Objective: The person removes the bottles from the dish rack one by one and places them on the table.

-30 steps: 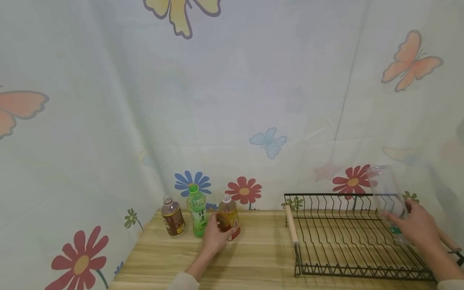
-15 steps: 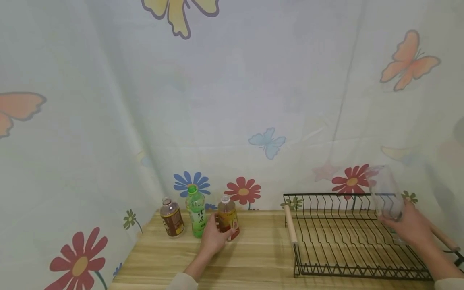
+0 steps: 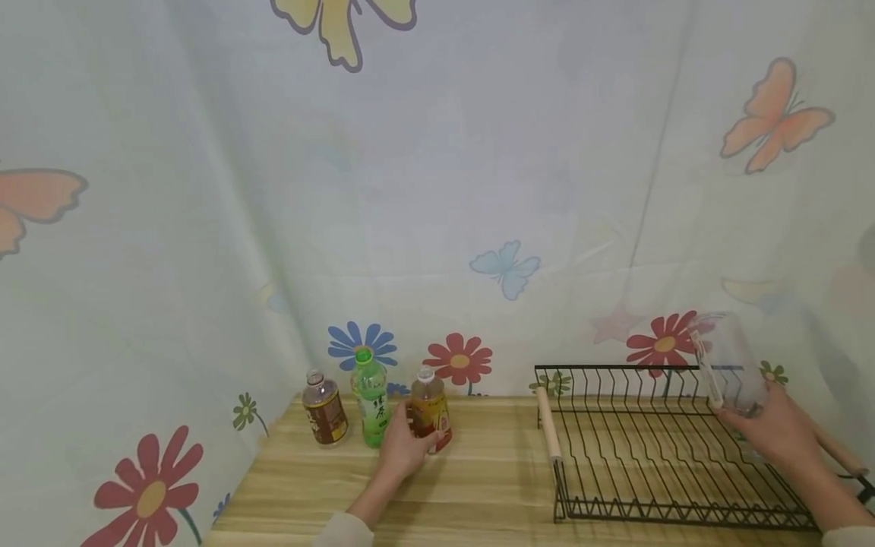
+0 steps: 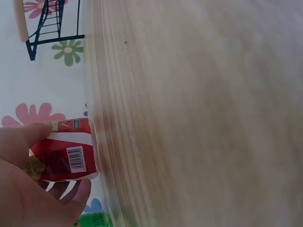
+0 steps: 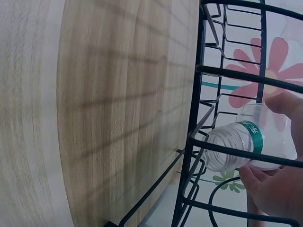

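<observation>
My left hand (image 3: 403, 444) grips a bottle with a red and yellow label (image 3: 431, 410) that stands upright on the wooden table. Its red side with a barcode shows in the left wrist view, between thumb and fingers. Just left of it are a green bottle (image 3: 372, 399) and a brown-labelled bottle (image 3: 326, 410), both upright. On the right, my right hand (image 3: 786, 429) holds a clear plastic bottle (image 3: 730, 365) upside down at the black wire dish rack (image 3: 636, 448). In the right wrist view its threaded neck, with a green band above, points at the rack's wires.
Wooden handles (image 3: 549, 425) sit at the rack's ends. Behind the table (image 3: 478, 494) hangs a pale cloth (image 3: 437, 190) printed with flowers and butterflies. The rack's front wires cross before the clear bottle in the right wrist view.
The right hand has shifted slightly on the clear bottle, which has turned a little in place. Left hand and the standing bottles have stayed put.
</observation>
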`<state>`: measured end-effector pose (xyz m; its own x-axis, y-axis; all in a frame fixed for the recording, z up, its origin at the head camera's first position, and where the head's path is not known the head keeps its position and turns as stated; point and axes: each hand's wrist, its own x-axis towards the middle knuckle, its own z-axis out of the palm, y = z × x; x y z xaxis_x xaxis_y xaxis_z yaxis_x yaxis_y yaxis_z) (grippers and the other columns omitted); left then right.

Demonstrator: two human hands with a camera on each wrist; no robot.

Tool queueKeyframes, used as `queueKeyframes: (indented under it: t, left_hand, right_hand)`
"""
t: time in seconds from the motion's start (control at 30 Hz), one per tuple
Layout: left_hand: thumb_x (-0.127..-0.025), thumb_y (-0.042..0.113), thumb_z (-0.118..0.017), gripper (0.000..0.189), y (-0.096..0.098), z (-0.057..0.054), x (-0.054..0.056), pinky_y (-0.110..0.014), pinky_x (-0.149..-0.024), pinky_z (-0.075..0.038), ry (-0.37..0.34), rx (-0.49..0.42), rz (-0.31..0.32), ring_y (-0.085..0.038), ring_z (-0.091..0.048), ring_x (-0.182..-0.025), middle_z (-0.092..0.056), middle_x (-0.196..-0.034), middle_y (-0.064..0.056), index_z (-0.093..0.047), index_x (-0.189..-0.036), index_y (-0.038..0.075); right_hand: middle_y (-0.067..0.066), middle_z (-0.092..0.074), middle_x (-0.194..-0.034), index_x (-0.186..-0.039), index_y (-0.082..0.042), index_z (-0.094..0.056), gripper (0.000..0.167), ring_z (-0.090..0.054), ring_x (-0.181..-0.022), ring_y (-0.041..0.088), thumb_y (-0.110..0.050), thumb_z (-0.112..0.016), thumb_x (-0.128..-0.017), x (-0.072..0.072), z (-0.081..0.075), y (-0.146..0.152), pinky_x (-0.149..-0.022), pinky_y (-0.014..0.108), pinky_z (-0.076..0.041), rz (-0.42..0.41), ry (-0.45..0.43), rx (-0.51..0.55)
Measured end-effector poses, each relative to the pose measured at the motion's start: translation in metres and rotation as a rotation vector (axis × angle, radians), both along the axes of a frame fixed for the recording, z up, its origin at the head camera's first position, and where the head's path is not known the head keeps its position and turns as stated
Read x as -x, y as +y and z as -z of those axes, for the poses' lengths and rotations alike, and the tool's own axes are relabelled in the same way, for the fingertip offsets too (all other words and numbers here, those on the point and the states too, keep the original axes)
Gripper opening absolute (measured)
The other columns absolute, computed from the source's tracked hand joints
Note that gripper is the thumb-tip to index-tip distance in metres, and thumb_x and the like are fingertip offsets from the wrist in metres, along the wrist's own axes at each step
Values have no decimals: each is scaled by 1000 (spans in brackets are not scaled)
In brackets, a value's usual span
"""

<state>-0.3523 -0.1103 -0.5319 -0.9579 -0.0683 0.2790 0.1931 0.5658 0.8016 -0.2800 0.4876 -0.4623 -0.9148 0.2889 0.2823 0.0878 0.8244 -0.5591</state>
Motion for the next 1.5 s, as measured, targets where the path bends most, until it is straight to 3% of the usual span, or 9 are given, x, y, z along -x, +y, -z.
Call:
queueKeyframes:
  t: [0.27, 0.4, 0.5, 0.63, 0.77, 0.83, 1.03, 1.37, 1.5]
  left_hand:
    - [-83, 17, -93, 78, -3, -5, -2, -54, -98, -58, -17, -6, 16, -40, -65, -118, -63, -131, -23, -48, -145, -1]
    - [-84, 20, -93, 87, -2, -11, -3, -57, -103, -55, -50, -2, 23, -42, -61, -127, -59, -139, -24, -42, -152, 1]
    - [-85, 24, -92, 93, -2, -16, -4, -60, -109, -50, -41, 28, 36, -43, -56, -134, -54, -147, -25, -37, -157, 1]
    - [-86, 26, -91, 98, -3, -29, -9, -64, -111, -46, -3, 69, 65, -45, -52, -138, -47, -152, -27, -32, -160, 0]
    - [-85, 29, -92, 101, -9, -42, -17, -65, -110, -46, 21, 112, 68, -47, -50, -139, -45, -152, -29, -32, -160, -1]
    - [-85, 31, -92, 103, -12, -47, -20, -65, -112, -45, 22, 138, 62, -47, -47, -142, -43, -155, -29, -32, -161, -1]
    - [-85, 33, -92, 104, -17, -67, -30, -64, -114, -42, 65, 199, 72, -47, -42, -147, -37, -162, -27, -29, -163, 3]
    - [-85, 44, -90, 103, -12, -116, -58, -56, -114, -46, 243, 291, 70, -35, -44, -147, -42, -161, -10, -32, -165, 15]
    - [-83, 43, -92, 101, -3, -130, -68, -52, -113, -49, 331, 352, 95, -33, -44, -146, -45, -159, -7, -36, -164, 20]
  right_hand:
    - [46, -49, -117, -149, 23, -22, 103, -59, -91, 55, -46, -77, -95, -6, -4, -8, -59, 50, -53, 15, 23, -5]
    - [45, -52, -116, -150, 22, -26, 99, -60, -90, 53, -42, -77, -94, -8, -9, -12, -58, 52, -52, 13, 69, -55]
    - [49, -48, -120, -154, 22, -20, 103, -57, -94, 57, -43, -76, -96, -10, -12, -12, -64, 62, -54, 11, 80, -71]
    - [53, -43, -129, -156, 22, -13, 105, -52, -105, 67, -42, -74, -98, -14, -15, -15, -76, 76, -49, -20, 93, -86]
    - [53, -42, -133, -156, 20, -17, 100, -49, -109, 70, -38, -75, -99, -20, -20, -28, -78, 80, -47, -99, 146, -104]
    - [50, -46, -130, -155, 20, -22, 97, -54, -105, 66, -35, -78, -97, -24, -25, -37, -72, 73, -52, -142, 190, -121]
    - [43, -51, -126, -154, 17, -29, 94, -58, -99, 57, -28, -84, -92, -32, -45, -62, -67, 70, -53, -236, 295, -194]
    - [38, -52, -140, -159, 7, -31, 93, -56, -115, 60, -29, -84, -92, -43, -78, -113, -83, 79, -48, -413, 302, -225]
    - [37, -54, -140, -160, 2, -32, 94, -61, -110, 59, -28, -86, -90, -46, -88, -132, -82, 78, -51, -440, 280, -210]
